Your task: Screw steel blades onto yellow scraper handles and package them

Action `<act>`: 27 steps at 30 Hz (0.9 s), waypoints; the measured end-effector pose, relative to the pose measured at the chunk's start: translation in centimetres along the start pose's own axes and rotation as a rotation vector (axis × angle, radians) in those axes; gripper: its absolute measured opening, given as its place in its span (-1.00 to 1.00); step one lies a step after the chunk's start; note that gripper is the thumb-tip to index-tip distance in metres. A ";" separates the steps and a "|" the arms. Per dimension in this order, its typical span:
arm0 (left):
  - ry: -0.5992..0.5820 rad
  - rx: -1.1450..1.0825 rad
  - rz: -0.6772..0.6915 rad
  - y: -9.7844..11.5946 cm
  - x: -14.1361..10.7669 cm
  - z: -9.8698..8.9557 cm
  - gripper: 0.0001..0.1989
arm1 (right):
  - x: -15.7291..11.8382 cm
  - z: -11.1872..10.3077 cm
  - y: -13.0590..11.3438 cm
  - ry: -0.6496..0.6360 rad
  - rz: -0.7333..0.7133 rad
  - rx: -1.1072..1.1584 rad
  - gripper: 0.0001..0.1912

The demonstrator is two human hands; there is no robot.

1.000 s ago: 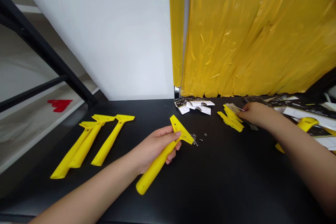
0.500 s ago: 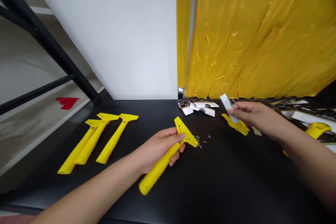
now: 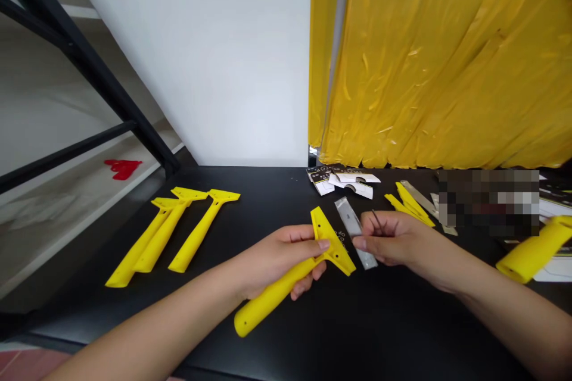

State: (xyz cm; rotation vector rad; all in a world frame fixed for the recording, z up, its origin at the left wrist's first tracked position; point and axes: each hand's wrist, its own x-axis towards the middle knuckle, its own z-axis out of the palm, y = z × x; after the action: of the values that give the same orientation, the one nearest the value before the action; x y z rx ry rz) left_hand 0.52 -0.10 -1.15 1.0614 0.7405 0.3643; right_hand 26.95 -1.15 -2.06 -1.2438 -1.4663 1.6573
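Observation:
Gripped in my left hand [image 3: 286, 256] is a yellow scraper handle [image 3: 272, 293], its wide head pointing up and to the right. My right hand [image 3: 388, 238] pinches a flat silver metal plate [image 3: 351, 220] just right of that head, with a small gap between them. A thin dark rod [image 3: 378, 221] sticks up from the right hand's fingers. Small metal nuts and screws [image 3: 342, 234] lie on the black table [image 3: 277, 196], partly hidden behind the scraper head and the plate.
On the left lie three yellow scraper handles [image 3: 192, 235]. White and black cards [image 3: 357, 181] rest near the wall. Yellow strips [image 3: 412, 202] and metal strips [image 3: 422, 197] are behind my right hand. Another yellow handle [image 3: 534, 253] sits at the far right.
My right hand has come left and down with the silver plate, bringing it beside the scraper head. The yellow strips it covered in part now show more fully. The view has shifted slightly.

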 end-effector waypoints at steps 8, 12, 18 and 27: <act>0.016 0.009 0.010 0.0 0.0 0.2 -0.66 | -0.2 0.3 -0.3 -0.086 -0.059 -0.081 -0.55; 0.080 0.045 0.039 0.1 0.0 0.4 -0.63 | -0.8 0.3 -0.6 -0.224 -0.028 -0.169 -0.61; -0.009 0.158 0.042 0.0 0.0 0.4 -0.60 | -1.6 0.8 -0.4 -0.372 0.032 -0.298 -0.77; -0.031 0.165 0.003 -0.4 0.2 0.1 -0.67 | -1.7 0.4 0.0 -0.345 0.014 -0.417 -0.89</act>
State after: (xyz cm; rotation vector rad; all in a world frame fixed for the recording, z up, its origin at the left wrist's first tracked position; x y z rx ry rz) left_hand 0.68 -0.23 -1.60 1.2210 0.7506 0.2919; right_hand 27.22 -2.83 -1.64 -1.2164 -2.1017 1.6898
